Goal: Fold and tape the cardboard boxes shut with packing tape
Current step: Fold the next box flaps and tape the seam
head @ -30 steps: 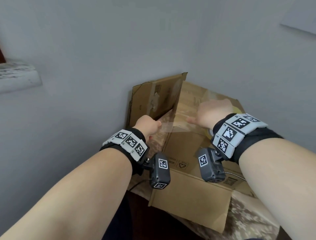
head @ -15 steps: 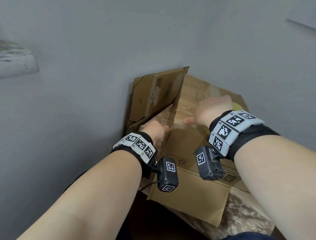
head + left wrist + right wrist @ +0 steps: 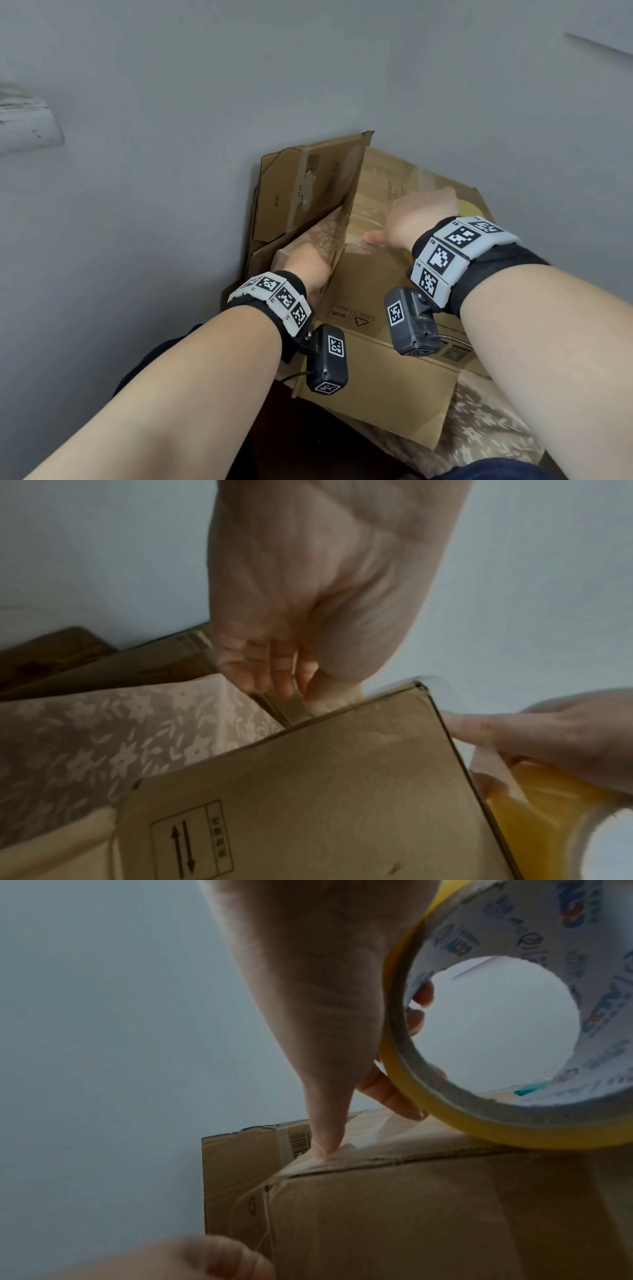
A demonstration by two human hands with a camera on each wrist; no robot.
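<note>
A brown cardboard box stands on a floral cloth. On its top my right hand grips a yellow tape roll, fingers through the core. The right thumb presses a clear tape strip onto the box's top left edge. From there the strip runs down the box's left side to my left hand, whose fingers are curled together at the strip's end, low beside the box wall. Whether the end touches the wall is hidden.
A flattened cardboard sheet leans on the grey wall right behind and left of the box. The floral cloth covers the surface underneath. A loose box flap hangs over the near edge. A pale ledge juts out at far left.
My left hand has gone from the box's top edge down along its left side, drawing the tape strip with it. My right hand has stayed on the top with the roll.
</note>
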